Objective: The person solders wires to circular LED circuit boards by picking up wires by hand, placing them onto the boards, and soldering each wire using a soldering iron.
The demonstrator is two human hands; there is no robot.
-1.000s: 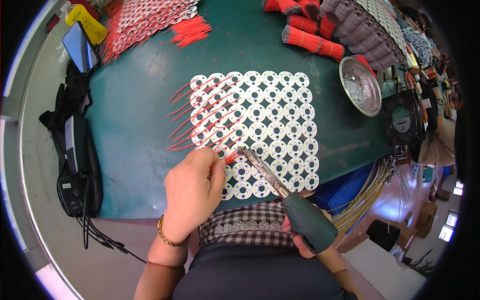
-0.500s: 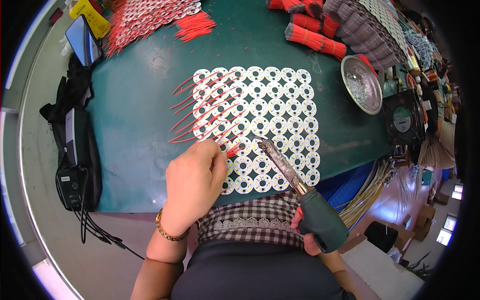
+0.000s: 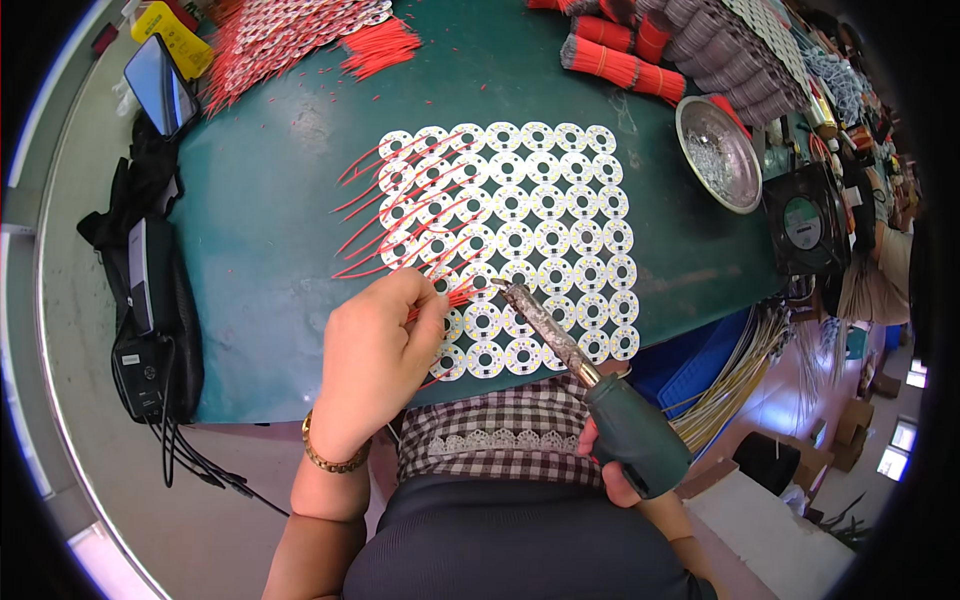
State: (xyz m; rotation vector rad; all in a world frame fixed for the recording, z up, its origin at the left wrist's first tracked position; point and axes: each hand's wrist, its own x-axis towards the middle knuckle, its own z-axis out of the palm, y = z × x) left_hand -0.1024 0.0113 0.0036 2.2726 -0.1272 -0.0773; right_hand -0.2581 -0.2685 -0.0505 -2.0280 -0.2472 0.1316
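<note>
A panel of several round white circuit boards lies on the green mat. Red wires stick out from the boards on its left side. My left hand pinches a few short red wires at the panel's lower left part. My right hand grips the dark green handle of a soldering iron. The iron's tip rests over the boards just right of my left fingertips.
Bundles of red wires and a pile of wired boards lie at the back. A metal bowl and a small black fan stand at the right. A black bag with cables sits at the left. A blue bin is under the table edge.
The view has shifted slightly. My left hand still holds red wires at the panel's lower left, and the soldering iron tip has moved closer to my left fingertips.
</note>
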